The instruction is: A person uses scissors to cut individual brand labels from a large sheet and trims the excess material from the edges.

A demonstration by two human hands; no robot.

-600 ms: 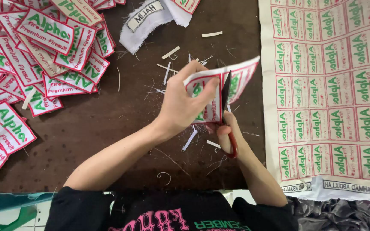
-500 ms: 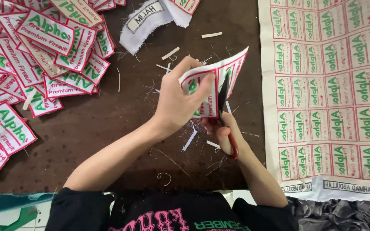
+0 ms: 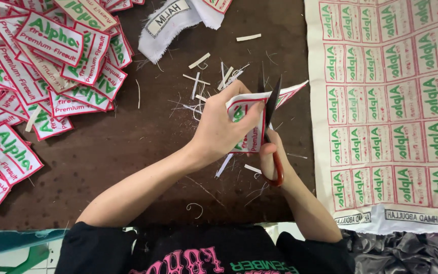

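Since the earlier frame, your left hand (image 3: 224, 129) has turned the patch (image 3: 252, 124) so its long edge runs more level, and the scissors (image 3: 271, 122) sit further along that edge; the pile and the sheet have not shifted.

Left hand: fingers curled, pinching the patch, which is held above the tabletop (image 3: 143, 152), clear of it. Right hand (image 3: 272, 160): closed through the red scissor handles, thumb in the loop. Blades stand slightly parted, dark tips pointing away from you, against the patch's right edge.

Judgement on the cut: keep the blades just outside the red border and feed the patch into them with your left hand rather than chasing the edge with the scissors. Hold your left fingertips back from the blade line; they look close to it. Keep the cloth taut so the margin comes off in one strip.

Trimmed patches lie in a pile (image 3: 41, 76) on your left. An uncut sheet (image 3: 396, 101) lies on the right. White offcuts (image 3: 214, 76) litter the tabletop beyond your hands.
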